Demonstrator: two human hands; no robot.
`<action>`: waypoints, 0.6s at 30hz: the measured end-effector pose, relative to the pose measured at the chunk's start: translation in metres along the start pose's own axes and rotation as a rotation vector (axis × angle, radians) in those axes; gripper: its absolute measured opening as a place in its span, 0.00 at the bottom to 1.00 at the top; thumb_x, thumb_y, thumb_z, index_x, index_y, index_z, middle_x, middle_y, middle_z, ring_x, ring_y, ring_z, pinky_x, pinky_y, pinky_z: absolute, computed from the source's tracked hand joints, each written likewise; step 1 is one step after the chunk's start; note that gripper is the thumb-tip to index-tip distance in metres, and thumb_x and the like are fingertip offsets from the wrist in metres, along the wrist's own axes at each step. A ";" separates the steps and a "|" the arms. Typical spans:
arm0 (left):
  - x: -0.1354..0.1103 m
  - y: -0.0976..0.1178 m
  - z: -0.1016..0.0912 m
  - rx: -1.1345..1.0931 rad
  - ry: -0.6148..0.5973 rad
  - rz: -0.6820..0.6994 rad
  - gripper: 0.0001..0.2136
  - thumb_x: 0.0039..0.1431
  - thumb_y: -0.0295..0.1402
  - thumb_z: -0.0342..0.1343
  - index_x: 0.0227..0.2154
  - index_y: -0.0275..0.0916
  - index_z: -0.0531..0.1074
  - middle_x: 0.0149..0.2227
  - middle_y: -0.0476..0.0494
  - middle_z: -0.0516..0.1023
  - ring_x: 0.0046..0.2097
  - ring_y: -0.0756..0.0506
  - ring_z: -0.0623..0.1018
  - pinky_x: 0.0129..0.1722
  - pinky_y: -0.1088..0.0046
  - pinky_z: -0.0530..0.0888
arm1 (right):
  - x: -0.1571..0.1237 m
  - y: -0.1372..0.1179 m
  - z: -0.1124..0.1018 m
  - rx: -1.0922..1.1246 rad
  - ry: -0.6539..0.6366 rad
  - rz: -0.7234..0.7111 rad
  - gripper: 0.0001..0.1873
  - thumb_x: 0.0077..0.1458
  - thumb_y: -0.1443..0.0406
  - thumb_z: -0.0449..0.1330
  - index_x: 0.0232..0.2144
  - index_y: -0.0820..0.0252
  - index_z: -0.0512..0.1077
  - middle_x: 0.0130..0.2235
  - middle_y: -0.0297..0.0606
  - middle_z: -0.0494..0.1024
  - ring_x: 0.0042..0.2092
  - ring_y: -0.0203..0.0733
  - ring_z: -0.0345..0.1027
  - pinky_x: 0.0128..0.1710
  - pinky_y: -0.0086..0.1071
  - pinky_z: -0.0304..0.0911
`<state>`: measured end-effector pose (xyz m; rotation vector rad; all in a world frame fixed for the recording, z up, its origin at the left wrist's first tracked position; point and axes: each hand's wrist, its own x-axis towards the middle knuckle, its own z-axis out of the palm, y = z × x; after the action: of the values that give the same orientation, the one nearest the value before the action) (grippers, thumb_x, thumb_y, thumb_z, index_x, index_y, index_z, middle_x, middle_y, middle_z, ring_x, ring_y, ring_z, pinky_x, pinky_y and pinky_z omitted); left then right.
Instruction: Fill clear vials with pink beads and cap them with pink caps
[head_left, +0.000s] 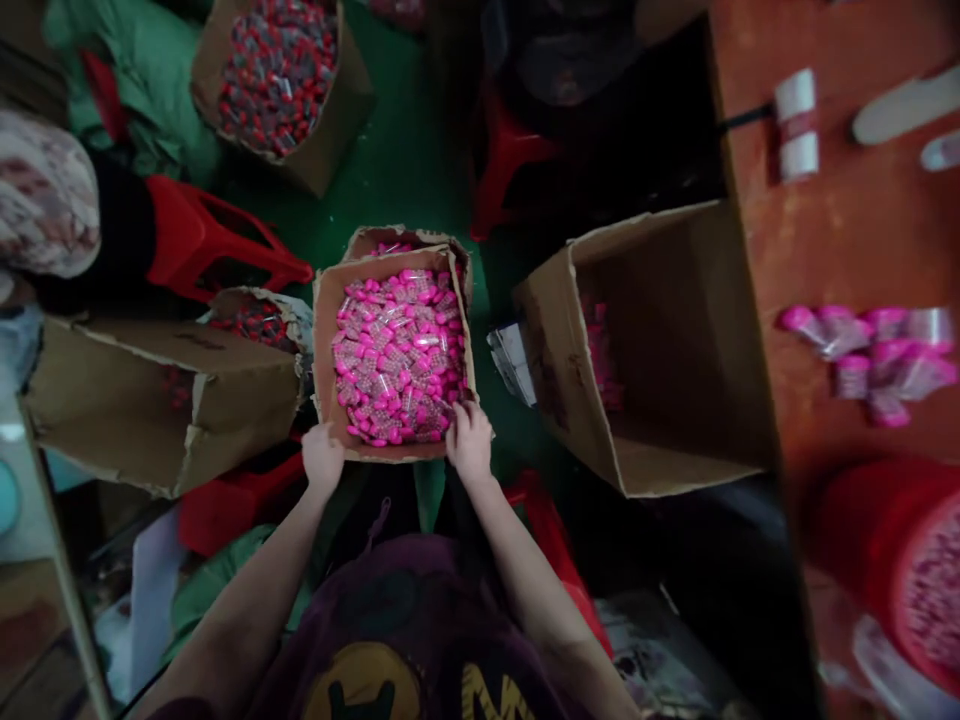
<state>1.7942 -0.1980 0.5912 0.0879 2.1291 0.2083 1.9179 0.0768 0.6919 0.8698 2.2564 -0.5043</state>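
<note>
Four cardboard boxes stand on the green floor; two hands are in view. The centre box [328,330], directly below you, is filled with pink-capped items [397,355]. The far box [330,130] holds red-capped items. The right box [675,350], tipped on its side, holds a few pink items. The left box [150,400] also lies tipped.

Your left hand [322,458] grips the centre box's near-left corner, fingers curled around the rim. Your right hand [470,440] grips the near-right corner, fingers pressed together over the edge. Both forearms extend forward and downward.
</note>
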 end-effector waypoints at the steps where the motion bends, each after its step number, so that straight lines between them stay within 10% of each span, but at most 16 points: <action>1: 0.009 -0.001 -0.009 -0.044 0.093 -0.115 0.27 0.68 0.24 0.48 0.68 0.25 0.71 0.67 0.21 0.75 0.70 0.30 0.74 0.72 0.53 0.69 | 0.007 0.000 -0.005 0.040 0.115 0.074 0.30 0.74 0.66 0.51 0.74 0.68 0.65 0.73 0.62 0.64 0.75 0.60 0.58 0.74 0.52 0.57; 4: 0.043 -0.002 -0.028 -0.151 0.215 -0.355 0.32 0.69 0.34 0.56 0.71 0.20 0.65 0.68 0.14 0.72 0.72 0.26 0.72 0.72 0.49 0.70 | 0.042 0.000 -0.023 0.128 0.225 0.257 0.30 0.74 0.62 0.55 0.73 0.70 0.65 0.71 0.64 0.66 0.70 0.62 0.64 0.70 0.52 0.62; 10: 0.091 -0.006 -0.022 -0.289 0.050 -0.471 0.31 0.64 0.45 0.67 0.61 0.25 0.74 0.59 0.18 0.82 0.61 0.27 0.83 0.61 0.54 0.80 | 0.125 0.001 -0.055 0.156 -0.001 0.374 0.34 0.76 0.54 0.56 0.73 0.70 0.63 0.67 0.62 0.73 0.66 0.64 0.69 0.66 0.53 0.66; 18: 0.004 0.002 0.036 -0.629 0.018 -0.836 0.27 0.64 0.41 0.65 0.59 0.26 0.72 0.61 0.15 0.79 0.66 0.25 0.80 0.67 0.50 0.77 | 0.220 -0.043 -0.105 -0.244 0.145 0.096 0.33 0.74 0.61 0.53 0.74 0.72 0.61 0.73 0.67 0.64 0.69 0.67 0.61 0.67 0.57 0.61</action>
<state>1.8225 -0.1911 0.5697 -1.1401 1.8485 0.3579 1.7177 0.2023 0.6175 0.9070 2.3321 -0.1214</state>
